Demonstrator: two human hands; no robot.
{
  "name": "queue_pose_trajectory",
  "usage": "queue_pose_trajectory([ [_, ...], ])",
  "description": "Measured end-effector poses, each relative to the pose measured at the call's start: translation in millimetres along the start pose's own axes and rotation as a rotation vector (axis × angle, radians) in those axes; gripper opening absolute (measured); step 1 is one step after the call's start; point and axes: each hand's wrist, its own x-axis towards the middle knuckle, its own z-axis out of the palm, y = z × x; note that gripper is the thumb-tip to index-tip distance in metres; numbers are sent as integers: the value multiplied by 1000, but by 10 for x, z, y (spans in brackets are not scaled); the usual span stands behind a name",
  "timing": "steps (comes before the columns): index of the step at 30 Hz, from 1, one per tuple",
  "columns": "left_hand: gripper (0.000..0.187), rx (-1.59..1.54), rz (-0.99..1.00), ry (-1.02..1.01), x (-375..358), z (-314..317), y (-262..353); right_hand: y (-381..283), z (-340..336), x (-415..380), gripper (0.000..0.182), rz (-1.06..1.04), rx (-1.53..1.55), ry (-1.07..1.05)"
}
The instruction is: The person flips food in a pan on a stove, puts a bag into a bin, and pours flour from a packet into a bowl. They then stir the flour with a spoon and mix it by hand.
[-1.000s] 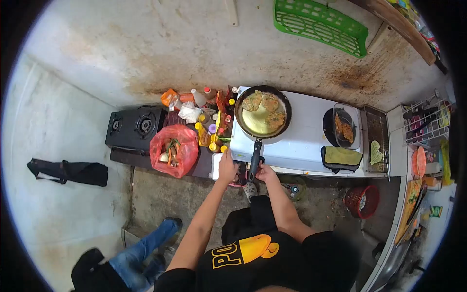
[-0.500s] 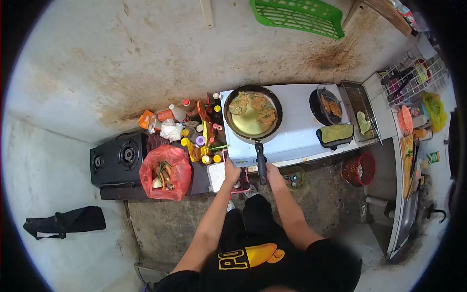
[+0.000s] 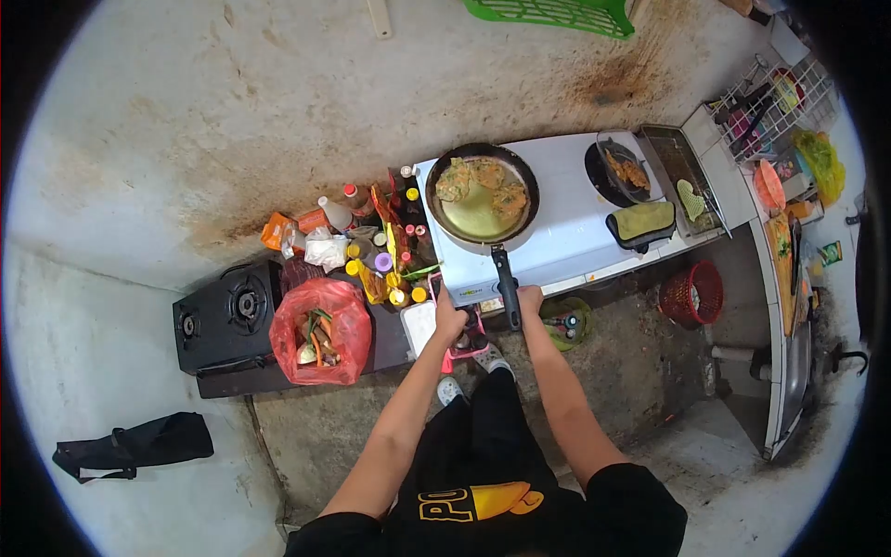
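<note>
A black frying pan [image 3: 482, 232] with several fritters [image 3: 486, 171] in oil sits on the white stove [image 3: 566, 204], its handle toward me. My left hand [image 3: 450, 316] is at the stove's front left corner, fingers partly hidden against the edge. At the front edge, just right of the pan handle [image 3: 507, 288], my right hand [image 3: 530, 302] touches the stove, its fingers mostly hidden. Whether either hand grips the stove is hard to tell.
Bottles and packets [image 3: 376, 251] crowd the left side beside a red plastic bag [image 3: 348, 357] of vegetables. Further left is a black stove [image 3: 223, 306]. A draining bowl of fried food [image 3: 628, 170], a sponge-like yellow-topped item [image 3: 643, 221] and a red basket [image 3: 703, 278] are right.
The camera view has shifted and tilted, so the stove and pan appear higher. Both hands remain at the stove's front edge. The food in the pan looks the same.
</note>
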Motion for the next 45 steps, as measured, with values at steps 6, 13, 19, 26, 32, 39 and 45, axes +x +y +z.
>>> queue_pose_trajectory([
  [6, 98, -12, 140, 12, 116, 58, -384, 35, -141, -86, 21, -246, 1, -34],
  [13, 93, -485, 3, -79, -108, 3, -445, 286, -83, 36, 16, -51, 343, -238],
  [19, 81, -621, -181, -96, -920, -26, -874, 32, -350, -215, 21, 93, 548, -480],
  [26, 64, -521, -417, -68, -2115, -437, -1482, -706, -1044, -862, 64, 419, 952, -810],
  [32, 53, -538, -480, -28, -2356, -812, -1383, -1075, -1051, -884, 35, 280, 726, -803],
  [39, 49, -492, -241, -62, -1955, -1051, -882, -934, -1419, -1128, 35, 234, 696, -716],
  [45, 45, -427, -123, -200, -1877, -880, -508, -340, -2004, -1690, 37, 301, 723, -703],
])
